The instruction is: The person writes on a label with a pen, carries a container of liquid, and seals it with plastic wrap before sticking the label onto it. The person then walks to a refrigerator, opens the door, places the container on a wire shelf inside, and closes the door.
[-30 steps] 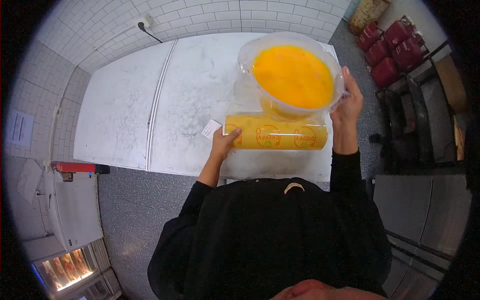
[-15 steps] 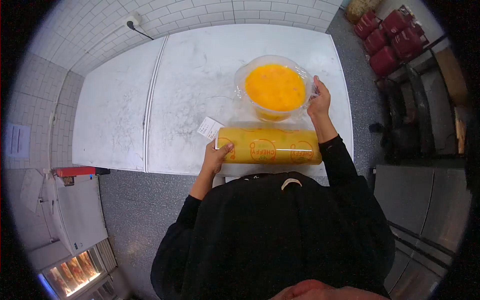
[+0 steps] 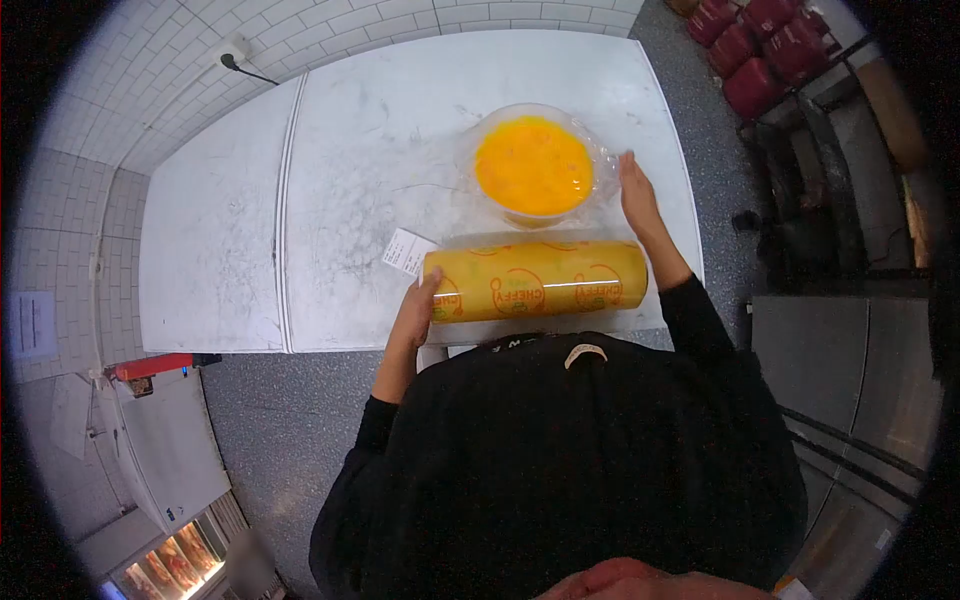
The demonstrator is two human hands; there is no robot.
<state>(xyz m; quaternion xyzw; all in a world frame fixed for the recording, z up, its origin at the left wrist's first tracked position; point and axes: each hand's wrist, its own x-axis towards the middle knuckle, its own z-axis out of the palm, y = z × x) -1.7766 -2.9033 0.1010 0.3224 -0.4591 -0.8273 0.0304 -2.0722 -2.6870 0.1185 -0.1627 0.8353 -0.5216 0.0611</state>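
A clear round tub [image 3: 497, 121] of bright orange-yellow liquid [image 3: 533, 165] stands on the white table, with loose clear cling film around its rim. My right hand [image 3: 640, 198] is at the film on the tub's right side, its fingers stretched upward and nearly flat. In front of the tub lies a big yellow roll of cling film [image 3: 535, 278] with red "CHEFFY" print. My left hand [image 3: 413, 312] grips the left end of this roll, thumb on top. Beside that end lies a white printed label [image 3: 408, 250].
The white table [image 3: 360, 150] has a seam on its left part and meets a tiled wall [image 3: 350, 25]. A plug with a cable [image 3: 230, 62] is on the wall. Dark red canisters [image 3: 755, 88] stand on the floor at right, near steel cabinets [image 3: 810, 350].
The fingers of my right hand have straightened from a grip on the film at the tub's edge. My left hand stays on the roll's end, and the whole view has shifted slightly.
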